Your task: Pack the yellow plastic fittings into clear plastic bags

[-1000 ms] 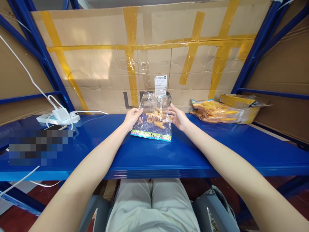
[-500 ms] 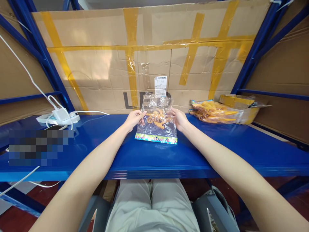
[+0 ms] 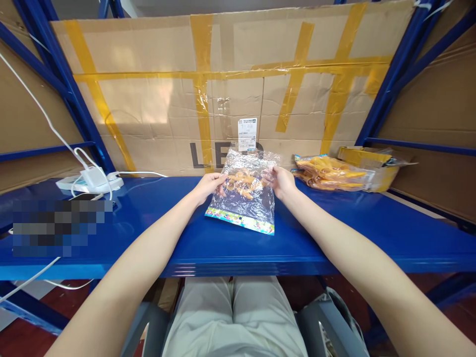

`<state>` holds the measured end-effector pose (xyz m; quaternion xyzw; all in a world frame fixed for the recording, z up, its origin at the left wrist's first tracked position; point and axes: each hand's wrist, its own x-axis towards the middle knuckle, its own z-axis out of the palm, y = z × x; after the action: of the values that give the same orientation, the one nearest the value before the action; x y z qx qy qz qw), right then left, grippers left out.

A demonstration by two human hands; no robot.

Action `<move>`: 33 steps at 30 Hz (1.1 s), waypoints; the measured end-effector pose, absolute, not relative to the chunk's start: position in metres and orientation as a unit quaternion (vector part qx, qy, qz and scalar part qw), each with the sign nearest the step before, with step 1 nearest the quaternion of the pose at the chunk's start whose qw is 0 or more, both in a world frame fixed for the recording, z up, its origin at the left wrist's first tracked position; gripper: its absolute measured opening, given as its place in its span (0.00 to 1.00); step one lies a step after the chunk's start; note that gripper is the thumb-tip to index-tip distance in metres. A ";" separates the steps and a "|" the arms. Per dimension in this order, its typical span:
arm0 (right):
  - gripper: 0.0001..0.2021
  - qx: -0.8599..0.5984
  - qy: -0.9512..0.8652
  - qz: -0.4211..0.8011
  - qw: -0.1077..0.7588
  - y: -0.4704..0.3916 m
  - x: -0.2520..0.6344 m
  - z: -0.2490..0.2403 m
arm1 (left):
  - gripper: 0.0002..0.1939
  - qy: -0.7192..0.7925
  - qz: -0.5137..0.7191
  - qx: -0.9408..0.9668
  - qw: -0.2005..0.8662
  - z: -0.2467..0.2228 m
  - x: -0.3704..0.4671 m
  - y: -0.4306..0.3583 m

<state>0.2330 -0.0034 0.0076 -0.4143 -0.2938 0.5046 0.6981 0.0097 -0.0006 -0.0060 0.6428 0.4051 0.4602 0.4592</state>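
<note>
A clear plastic bag [image 3: 256, 210] with a colourful printed strip along its near edge is held up over the blue shelf top. Inside it lie several small orange pieces [image 3: 243, 183], whose exact kind I cannot make out. My left hand [image 3: 209, 187] pinches the bag's left side between thumb and fingers. On the opposite side my right hand [image 3: 281, 182] grips the film, some fingers showing through or behind the plastic. The bag's far end stands up in front of the cardboard and looks crumpled.
Stacked bags of orange items [image 3: 327, 171] lie at the right, beside an open cardboard box [image 3: 383, 173]. A white power strip [image 3: 94, 179] with cables stands at the left, near a blurred-out dark object [image 3: 55, 223]. A taped cardboard sheet [image 3: 148, 109] closes off the back.
The bag has tilted, its printed edge dropping lower at the right and coming nearer to me. My right hand has moved slightly right; the left hand has barely shifted.
</note>
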 end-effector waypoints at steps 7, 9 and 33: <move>0.10 -0.406 -0.342 0.491 0.691 -0.007 0.230 0.006 | 0.18 0.407 0.498 0.578 0.501 -0.002 0.012 -0.003; 0.11 -0.418 -0.357 0.480 0.684 -0.008 0.226 0.004 | 0.17 0.407 0.514 0.586 0.476 -0.002 0.014 -0.003; 0.13 -0.435 -0.504 0.452 0.594 -0.006 0.221 -0.005 | 0.10 0.418 0.653 0.556 0.298 -0.003 0.008 0.006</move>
<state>0.2215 -0.0058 -0.0045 -0.4349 -0.5043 0.4518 0.5937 0.0081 0.0062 -0.0033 0.5564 0.4177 0.6535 0.2981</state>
